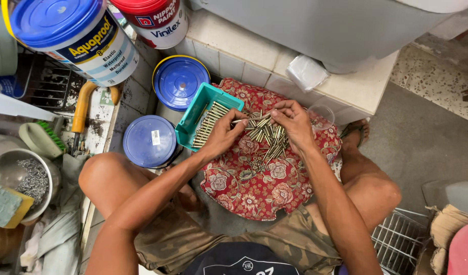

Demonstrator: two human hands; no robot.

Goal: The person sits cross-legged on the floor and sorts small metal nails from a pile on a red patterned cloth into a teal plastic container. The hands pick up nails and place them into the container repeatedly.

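Both hands over a red floral cushion [259, 188]: left hand [221, 135] pinching one brass bolt [240, 120] at its fingertips, right hand [293, 121] curled, fingertips closed on the same bolt's far end. Left of them, steel bowl of small screws [33, 178], blue-lidded buckets [150, 141], teal tray [198, 104] with bolts in rows. Between and below the hands, loose bolts [270, 140] heaped on the cushion, nuts [255, 164] beside. Right, clear cup [321, 117], wire basket [402, 242].

Bright, even daylight, soft shadows, sharp focus, wide-angle bending at edges
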